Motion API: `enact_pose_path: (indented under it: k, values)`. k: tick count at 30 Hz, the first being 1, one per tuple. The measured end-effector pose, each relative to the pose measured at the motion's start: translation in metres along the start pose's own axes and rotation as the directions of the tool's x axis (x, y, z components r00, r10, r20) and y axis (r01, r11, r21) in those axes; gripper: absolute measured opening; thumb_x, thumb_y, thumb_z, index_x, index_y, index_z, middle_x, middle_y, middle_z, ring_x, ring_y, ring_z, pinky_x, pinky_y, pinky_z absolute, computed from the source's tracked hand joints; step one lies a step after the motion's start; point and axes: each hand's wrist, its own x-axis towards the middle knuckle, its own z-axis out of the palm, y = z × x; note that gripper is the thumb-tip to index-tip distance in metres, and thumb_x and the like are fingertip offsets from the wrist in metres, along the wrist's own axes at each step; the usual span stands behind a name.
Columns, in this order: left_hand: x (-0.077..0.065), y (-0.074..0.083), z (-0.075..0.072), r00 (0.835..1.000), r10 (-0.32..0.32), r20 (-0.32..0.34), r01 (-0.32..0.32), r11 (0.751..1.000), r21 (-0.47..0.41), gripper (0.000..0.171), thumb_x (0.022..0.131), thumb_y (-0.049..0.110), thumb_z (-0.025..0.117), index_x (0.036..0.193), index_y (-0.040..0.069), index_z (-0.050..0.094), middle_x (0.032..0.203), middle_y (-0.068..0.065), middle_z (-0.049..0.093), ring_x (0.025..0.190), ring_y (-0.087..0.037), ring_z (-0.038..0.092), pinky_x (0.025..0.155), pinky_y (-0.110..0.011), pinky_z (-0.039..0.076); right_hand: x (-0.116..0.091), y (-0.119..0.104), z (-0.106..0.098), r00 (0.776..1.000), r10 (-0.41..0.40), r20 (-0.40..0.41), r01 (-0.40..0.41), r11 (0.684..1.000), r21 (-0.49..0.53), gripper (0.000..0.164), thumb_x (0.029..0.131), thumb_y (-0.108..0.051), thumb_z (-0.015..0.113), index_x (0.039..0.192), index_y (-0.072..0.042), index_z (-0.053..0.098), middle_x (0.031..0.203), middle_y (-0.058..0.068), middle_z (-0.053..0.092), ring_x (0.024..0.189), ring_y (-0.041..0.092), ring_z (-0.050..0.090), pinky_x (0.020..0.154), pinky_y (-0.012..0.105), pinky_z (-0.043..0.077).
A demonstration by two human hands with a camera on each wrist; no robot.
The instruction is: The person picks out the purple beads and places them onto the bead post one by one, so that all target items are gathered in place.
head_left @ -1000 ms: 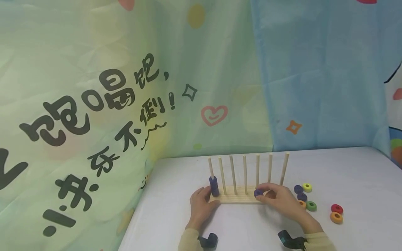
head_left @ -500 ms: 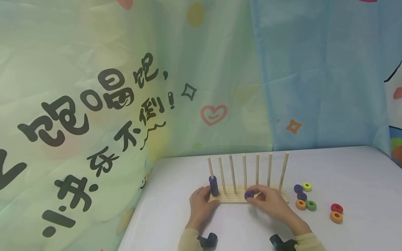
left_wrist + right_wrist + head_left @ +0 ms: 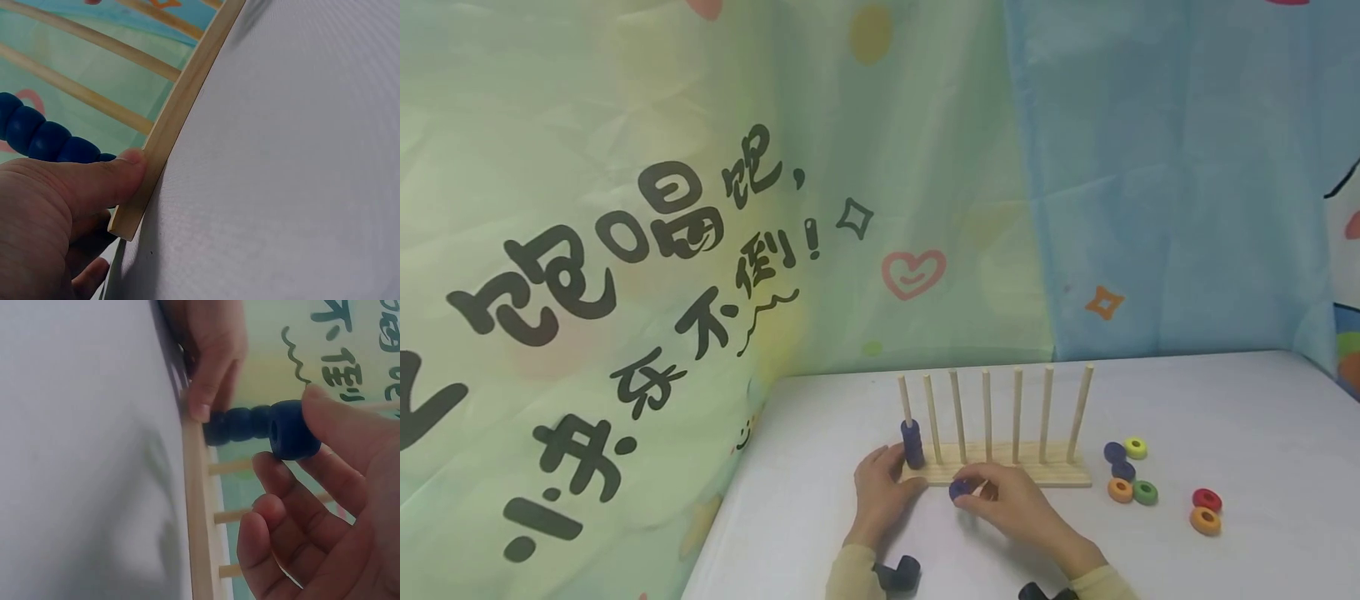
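Note:
A wooden peg rack (image 3: 1052, 477) with several upright pegs stands on the table, its left-most peg (image 3: 905, 400) carrying a stack of dark blue beads (image 3: 913, 446). My left hand (image 3: 878, 500) grips the rack's left end. In the left wrist view the thumb lies on the base's edge (image 3: 169, 125), the other fingers partly hidden behind it. Between thumb and fingers, my right hand (image 3: 1018, 504) pinches a loose dark blue bead (image 3: 292, 431), held in front of the rack. The right wrist view shows the bead's hole; the bead is apart from any peg.
Right of the rack lie two dark blue beads (image 3: 1122, 472), a yellow bead (image 3: 1136, 448), an orange bead (image 3: 1121, 491) and a green bead (image 3: 1146, 492). Farther right are a red bead (image 3: 1207, 500) and another orange one. A printed curtain (image 3: 925, 167) hangs behind the table.
My right hand has moved left along the rack's front with the blue bead pinched, coming nearer to my left hand. The left hand stays on the rack's end.

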Motion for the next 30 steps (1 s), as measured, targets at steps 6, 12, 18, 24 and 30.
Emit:
enact_pose_path:
  k: [6,12,18,24,30]
  values:
    - [0.001,0.003,-0.001,0.999,-0.031,0.011,0.031,1.000,-0.004,0.054,0.072,0.027,0.083,0.123,0.021,0.067,0.124,-0.001,0.067,0.128,-0.031,0.048,0.110,-0.058,0.027,0.000,0.000,0.006,1.000,-0.006,0.021,0.006,1.000,-0.015,0.029,0.083,-0.031,0.076,0.106,-0.015,0.071,0.089,-0.008,0.068,0.066,0.002,0.055,0.056,0.021,0.048]
    - [0.001,0.001,0.000,0.999,-0.036,0.007,0.036,0.999,-0.002,0.055,0.071,0.027,0.083,0.123,0.020,0.068,0.123,0.000,0.068,0.128,-0.031,0.048,0.110,-0.058,0.028,0.000,-0.003,0.015,0.999,-0.032,0.021,0.032,0.999,0.001,0.028,0.083,-0.020,0.076,0.108,-0.009,0.069,0.094,-0.005,0.070,0.068,0.003,0.056,0.058,0.021,0.050]
    - [0.002,-0.001,0.002,1.000,0.008,-0.004,-0.008,1.000,0.015,0.056,0.071,0.029,0.083,0.123,0.016,0.067,0.122,-0.001,0.068,0.126,-0.031,0.050,0.109,-0.057,0.029,-0.001,-0.007,0.026,1.000,-0.020,-0.014,0.020,1.000,0.013,0.028,0.084,-0.012,0.073,0.111,-0.009,0.068,0.101,0.001,0.070,0.067,0.002,0.056,0.058,0.021,0.050]
    - [0.003,-0.002,0.003,1.000,0.015,-0.016,-0.015,1.000,0.010,0.057,0.070,0.031,0.084,0.122,0.016,0.068,0.122,-0.001,0.069,0.124,-0.032,0.051,0.108,-0.057,0.030,0.000,-0.005,0.030,0.998,0.022,-0.060,-0.021,0.999,0.027,0.027,0.086,-0.017,0.073,0.112,-0.012,0.067,0.102,0.000,0.070,0.066,0.002,0.055,0.057,0.021,0.049]
    - [0.003,-0.003,0.003,1.000,0.017,-0.022,-0.017,1.000,0.013,0.055,0.070,0.030,0.083,0.122,0.019,0.068,0.121,0.000,0.069,0.124,-0.031,0.051,0.109,-0.056,0.029,0.004,-0.004,0.027,0.988,0.098,-0.124,-0.094,0.995,0.038,0.031,0.085,-0.022,0.075,0.114,-0.013,0.067,0.103,0.002,0.071,0.060,0.002,0.053,0.051,0.021,0.046]
